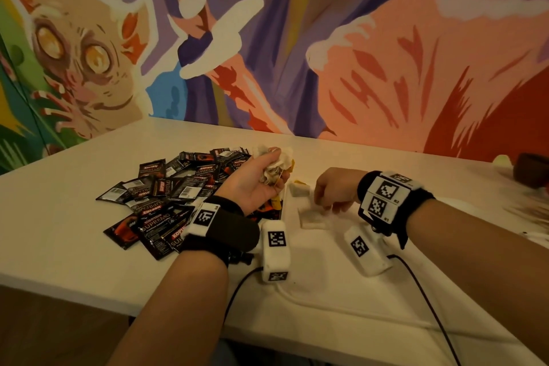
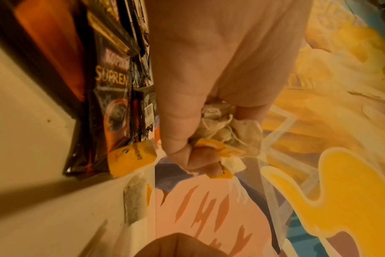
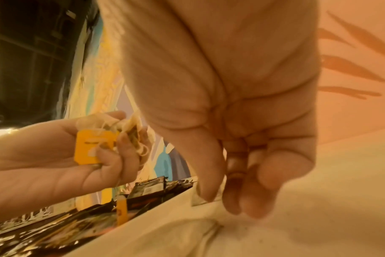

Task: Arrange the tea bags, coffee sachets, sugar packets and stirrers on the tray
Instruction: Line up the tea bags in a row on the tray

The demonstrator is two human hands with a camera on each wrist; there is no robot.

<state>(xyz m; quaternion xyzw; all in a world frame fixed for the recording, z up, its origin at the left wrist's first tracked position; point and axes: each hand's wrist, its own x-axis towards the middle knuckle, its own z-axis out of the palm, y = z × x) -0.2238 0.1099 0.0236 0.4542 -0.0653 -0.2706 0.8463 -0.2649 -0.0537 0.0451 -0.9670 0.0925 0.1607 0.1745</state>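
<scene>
Crumpled bunch of white paper tea bags with yellow tags (image 1: pixel 274 168) gripped in raised left hand (image 1: pixel 255 180) | right hand (image 1: pixel 334 187), fingers curled down, fingertips at a flat white tea bag (image 1: pixel 312 217) on the white tray (image 1: pixel 332 285) | glossy black coffee sachets (image 1: pixel 166 196) heaped left on the white table (image 1: pixel 74 232)

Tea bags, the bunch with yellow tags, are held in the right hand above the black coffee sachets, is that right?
Not quite: the tea bags are gripped in the left hand, not the right. The head view shows it, above the coffee sachets. The right hand is low over the table.
</scene>
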